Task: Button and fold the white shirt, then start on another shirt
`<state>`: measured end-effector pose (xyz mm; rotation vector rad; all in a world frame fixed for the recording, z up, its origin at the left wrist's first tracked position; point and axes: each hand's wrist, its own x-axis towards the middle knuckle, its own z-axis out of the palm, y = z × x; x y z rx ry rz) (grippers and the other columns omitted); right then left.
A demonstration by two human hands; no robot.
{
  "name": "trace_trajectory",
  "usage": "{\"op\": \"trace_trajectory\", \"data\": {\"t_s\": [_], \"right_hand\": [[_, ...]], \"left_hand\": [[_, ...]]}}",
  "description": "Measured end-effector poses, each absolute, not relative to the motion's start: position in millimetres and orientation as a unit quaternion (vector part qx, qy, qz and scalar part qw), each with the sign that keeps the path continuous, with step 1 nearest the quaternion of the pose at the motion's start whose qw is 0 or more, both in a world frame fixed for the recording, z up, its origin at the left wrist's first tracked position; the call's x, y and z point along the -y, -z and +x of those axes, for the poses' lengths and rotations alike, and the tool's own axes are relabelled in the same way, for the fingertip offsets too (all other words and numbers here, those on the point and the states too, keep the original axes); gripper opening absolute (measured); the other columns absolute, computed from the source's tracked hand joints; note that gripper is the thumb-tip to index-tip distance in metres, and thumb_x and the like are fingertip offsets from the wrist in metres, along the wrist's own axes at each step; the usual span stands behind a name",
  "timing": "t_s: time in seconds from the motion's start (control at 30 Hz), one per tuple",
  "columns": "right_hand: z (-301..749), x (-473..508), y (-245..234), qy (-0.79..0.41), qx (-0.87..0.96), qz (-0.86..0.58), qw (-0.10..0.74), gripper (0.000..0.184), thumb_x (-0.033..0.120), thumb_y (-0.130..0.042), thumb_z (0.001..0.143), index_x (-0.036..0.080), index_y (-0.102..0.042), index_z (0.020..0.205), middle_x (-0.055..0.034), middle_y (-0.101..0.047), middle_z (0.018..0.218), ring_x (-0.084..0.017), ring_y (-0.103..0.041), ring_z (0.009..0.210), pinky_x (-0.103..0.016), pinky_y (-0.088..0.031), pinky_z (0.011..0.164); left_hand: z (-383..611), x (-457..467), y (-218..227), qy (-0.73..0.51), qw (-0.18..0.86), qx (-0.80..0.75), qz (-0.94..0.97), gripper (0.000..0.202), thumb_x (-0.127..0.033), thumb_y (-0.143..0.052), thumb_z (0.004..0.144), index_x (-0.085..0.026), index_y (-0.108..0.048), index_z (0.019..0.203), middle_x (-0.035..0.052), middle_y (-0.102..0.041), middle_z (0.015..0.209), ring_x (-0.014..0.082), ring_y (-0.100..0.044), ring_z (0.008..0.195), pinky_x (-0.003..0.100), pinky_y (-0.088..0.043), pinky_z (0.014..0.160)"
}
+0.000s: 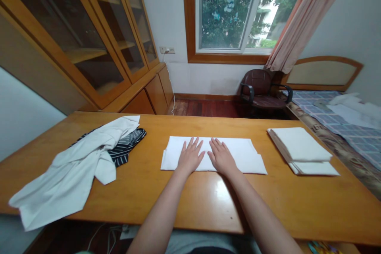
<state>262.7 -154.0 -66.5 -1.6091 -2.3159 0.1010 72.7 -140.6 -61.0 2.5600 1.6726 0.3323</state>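
Note:
A folded white cloth (241,154) lies flat in the middle of the wooden table, wider than it is deep. My left hand (190,156) rests palm down on its left-centre part, fingers spread. Beside it, my right hand (222,156) presses flat on the cloth as well, fingers stretched out. A small gap of white fabric shows between the two hands. Neither hand grips anything. Whether the cloth is a garment or a plain sheet I cannot tell.
On the wooden table (143,198), a crumpled white cloth (68,174) lies at left over a black striped cloth (127,147), hanging past the front edge. A folded off-white stack (306,147) sits at right. Beyond are a chair (262,87), a bed (339,111) and a glass-door cabinet (119,83).

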Motion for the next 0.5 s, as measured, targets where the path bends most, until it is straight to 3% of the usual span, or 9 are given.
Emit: {"op": "trace_trajectory", "data": {"t_s": [0.27,0.5], "right_hand": [[330.9,155.7,71.1,-0.020,0.748,-0.652,0.125,0.058,0.042,-0.037,0.102,0.009,-0.045,0.148,-0.0149,-0.038,0.157,-0.031,-0.033,0.147,-0.050,-0.024,0.120],[388.3,164.4,84.7,-0.024,0.727,-0.670,0.146,0.056,0.042,-0.035,0.101,0.008,-0.053,0.143,-0.0146,-0.042,0.155,-0.029,-0.036,0.146,-0.047,-0.028,0.121]], "left_hand": [[20.3,137.5,60.9,-0.082,0.029,-0.602,0.794,0.055,-0.043,-0.034,0.103,-0.022,-0.039,0.153,0.0073,-0.029,0.162,0.0263,-0.023,0.152,0.050,-0.015,0.124],[-21.6,143.0,68.2,-0.102,0.037,-0.664,0.740,0.054,-0.039,-0.036,0.102,-0.019,-0.041,0.151,0.0101,-0.028,0.163,0.0300,-0.022,0.152,0.056,-0.015,0.122]]}}
